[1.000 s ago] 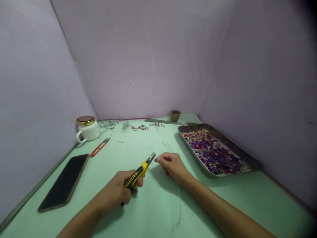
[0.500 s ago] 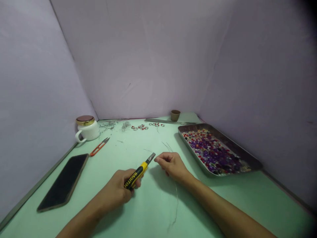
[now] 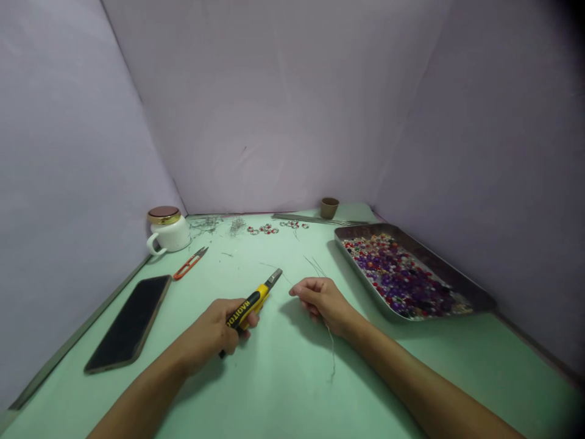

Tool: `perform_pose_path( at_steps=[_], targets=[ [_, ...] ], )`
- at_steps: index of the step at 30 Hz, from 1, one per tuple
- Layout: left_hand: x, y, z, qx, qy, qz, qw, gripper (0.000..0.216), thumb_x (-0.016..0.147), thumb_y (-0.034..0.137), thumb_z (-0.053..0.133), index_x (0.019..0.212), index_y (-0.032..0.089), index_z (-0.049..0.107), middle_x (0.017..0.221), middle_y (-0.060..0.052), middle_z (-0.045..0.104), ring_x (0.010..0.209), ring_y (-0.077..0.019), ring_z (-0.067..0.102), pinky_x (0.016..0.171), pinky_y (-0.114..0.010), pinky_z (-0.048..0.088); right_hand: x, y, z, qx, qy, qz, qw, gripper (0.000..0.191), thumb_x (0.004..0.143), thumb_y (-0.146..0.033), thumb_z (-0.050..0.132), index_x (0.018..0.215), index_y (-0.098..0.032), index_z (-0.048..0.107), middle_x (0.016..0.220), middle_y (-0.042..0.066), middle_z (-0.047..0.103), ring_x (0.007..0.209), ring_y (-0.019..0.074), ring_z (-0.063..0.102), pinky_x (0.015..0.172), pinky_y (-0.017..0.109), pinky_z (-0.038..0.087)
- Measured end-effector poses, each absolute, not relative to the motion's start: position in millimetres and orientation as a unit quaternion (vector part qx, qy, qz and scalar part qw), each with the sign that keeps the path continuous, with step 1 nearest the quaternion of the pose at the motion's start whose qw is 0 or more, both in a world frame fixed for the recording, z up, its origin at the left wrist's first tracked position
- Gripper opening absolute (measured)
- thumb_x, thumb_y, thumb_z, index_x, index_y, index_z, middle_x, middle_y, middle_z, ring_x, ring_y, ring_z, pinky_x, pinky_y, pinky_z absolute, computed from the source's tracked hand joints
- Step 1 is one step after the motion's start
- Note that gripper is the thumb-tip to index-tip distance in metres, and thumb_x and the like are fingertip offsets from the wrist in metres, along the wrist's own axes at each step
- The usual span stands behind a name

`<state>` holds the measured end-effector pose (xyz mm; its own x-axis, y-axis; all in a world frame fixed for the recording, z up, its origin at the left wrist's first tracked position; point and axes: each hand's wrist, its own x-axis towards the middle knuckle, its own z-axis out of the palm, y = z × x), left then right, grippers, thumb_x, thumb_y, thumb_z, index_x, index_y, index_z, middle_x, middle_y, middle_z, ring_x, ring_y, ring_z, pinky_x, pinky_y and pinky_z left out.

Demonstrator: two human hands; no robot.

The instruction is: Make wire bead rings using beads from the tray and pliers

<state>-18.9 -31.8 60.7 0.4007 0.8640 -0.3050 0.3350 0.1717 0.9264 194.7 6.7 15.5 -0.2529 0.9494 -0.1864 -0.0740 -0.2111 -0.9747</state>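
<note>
1. Our left hand point(image 3: 218, 332) curls all the way round the black and yellow pliers point(image 3: 249, 308), low in the middle of the frame. No gap shows in that grip.
2. Our right hand point(image 3: 323, 300) pinches the thin wire point(image 3: 287, 278) between thumb and fingertips, right of the middle. The wire runs from that pinch up toward the pliers' nose. We cannot tell if the nose bites it.
3. To hold it well, we should pinch close to the end, hold the pliers steady, and pull softly so the wire does not kink.
4. A thin tail point(image 3: 333, 350) hangs under our right hand. It could catch on our arm, so we should mind it.
5. Two or so loose wires point(image 3: 314, 266) lie just past our right knuckles and might get mixed up with ours.
6. At the right is a tray point(image 3: 432, 259) of beads point(image 3: 397, 277), near our right arm. A bump could spill them.
7. At the left lie a phone point(image 3: 130, 323) and red snips point(image 3: 197, 256), with a white cup point(image 3: 174, 236) behind them.
8. Beaded rings point(image 3: 269, 229) sit at the back.
</note>
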Motion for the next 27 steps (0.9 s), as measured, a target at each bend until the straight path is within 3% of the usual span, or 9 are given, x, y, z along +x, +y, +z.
perform_pose_path(
  at_steps=[11, 18, 27],
  targets=[
    [-15.3, -31.5, 61.7, 0.634, 0.495, 0.214, 0.554, 0.024, 0.043, 0.006, 0.036, 0.063, 0.016, 0.044, 0.066, 0.002, 0.045, 0.061, -0.0111, 0.040, 0.053, -0.023, 0.027, 191.6, 6.0, 20.4, -0.480, -0.487, 0.607, 0.405, 0.012, 0.063, -0.026, 0.060, 0.063, -0.014, 0.058, 0.041, -0.008, 0.044, 0.031, 0.0025, 0.029, 0.029, 0.016, 0.027],
    [-20.7, -28.9, 63.4, 0.656, 0.496, 0.219, 0.525, 0.022, 0.043, 0.006, 0.036, 0.061, 0.017, 0.041, 0.068, 0.002, 0.044, 0.058, -0.0098, 0.035, 0.050, -0.022, 0.024, 196.1, 8.1, 15.7, -0.449, -0.469, 0.656, 0.385, 0.016, 0.063, -0.029, 0.060, 0.068, -0.014, 0.062, 0.044, -0.007, 0.045, 0.032, 0.0025, 0.029, 0.029, 0.016, 0.029],
    [-19.6, -27.8, 66.1, 0.643, 0.510, 0.236, 0.521, 0.021, 0.042, 0.006, 0.036, 0.060, 0.016, 0.040, 0.073, 0.000, 0.045, 0.062, -0.0104, 0.038, 0.051, -0.021, 0.026, 197.2, 8.7, 14.3, -0.444, -0.468, 0.657, 0.390, 0.012, 0.061, -0.025, 0.058, 0.064, -0.014, 0.060, 0.041, -0.008, 0.038, 0.033, 0.0031, 0.028, 0.030, 0.016, 0.030]
  ],
)
